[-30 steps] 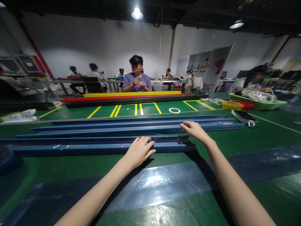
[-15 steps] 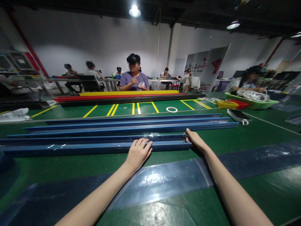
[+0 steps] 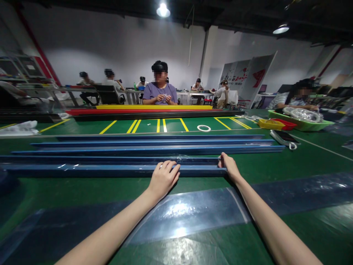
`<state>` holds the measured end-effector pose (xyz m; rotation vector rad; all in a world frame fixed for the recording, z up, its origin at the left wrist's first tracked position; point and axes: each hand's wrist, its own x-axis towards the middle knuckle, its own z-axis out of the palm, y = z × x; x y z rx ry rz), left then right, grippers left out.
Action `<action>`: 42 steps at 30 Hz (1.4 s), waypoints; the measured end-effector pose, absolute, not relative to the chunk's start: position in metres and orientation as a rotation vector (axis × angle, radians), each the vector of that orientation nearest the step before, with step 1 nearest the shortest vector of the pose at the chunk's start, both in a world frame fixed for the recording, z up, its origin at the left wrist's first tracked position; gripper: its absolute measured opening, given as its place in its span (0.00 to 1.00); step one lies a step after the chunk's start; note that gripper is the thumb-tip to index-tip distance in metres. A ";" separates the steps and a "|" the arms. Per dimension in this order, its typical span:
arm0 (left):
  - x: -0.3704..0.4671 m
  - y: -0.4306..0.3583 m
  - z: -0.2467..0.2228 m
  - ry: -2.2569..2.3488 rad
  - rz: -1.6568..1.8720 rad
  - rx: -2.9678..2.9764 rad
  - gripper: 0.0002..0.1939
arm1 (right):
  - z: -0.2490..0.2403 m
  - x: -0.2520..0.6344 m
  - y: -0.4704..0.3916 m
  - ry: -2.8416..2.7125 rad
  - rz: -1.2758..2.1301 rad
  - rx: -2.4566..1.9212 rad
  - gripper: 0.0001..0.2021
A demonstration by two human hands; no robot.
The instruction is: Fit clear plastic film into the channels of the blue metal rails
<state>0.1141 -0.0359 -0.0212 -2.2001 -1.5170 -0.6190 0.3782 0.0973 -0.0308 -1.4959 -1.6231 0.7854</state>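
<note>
Hands (image 3: 165, 178) on blue channel (image 3: 102, 170), apparently film-lined

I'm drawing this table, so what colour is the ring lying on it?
The ring is white; it shows best in the head view.

The left edge cuts off the near blue channel (image 3: 110, 172), and lettering on the upper-right panel (image 3: 248, 84) looks blurred.

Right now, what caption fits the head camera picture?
Left hand on a long blue rail, right hand at its end.
</note>
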 end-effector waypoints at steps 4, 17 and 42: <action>0.115 -0.036 -0.020 -1.504 -0.640 -2.187 0.15 | -0.034 0.379 0.098 -1.604 0.776 -1.499 0.25; 0.116 -0.035 -0.022 -1.457 -0.739 -2.000 0.11 | -0.034 0.351 0.093 -1.595 0.836 -1.468 0.23; 0.115 -0.034 -0.022 -1.358 -0.735 -2.036 0.09 | -0.015 0.380 0.087 -1.907 1.325 -1.197 0.21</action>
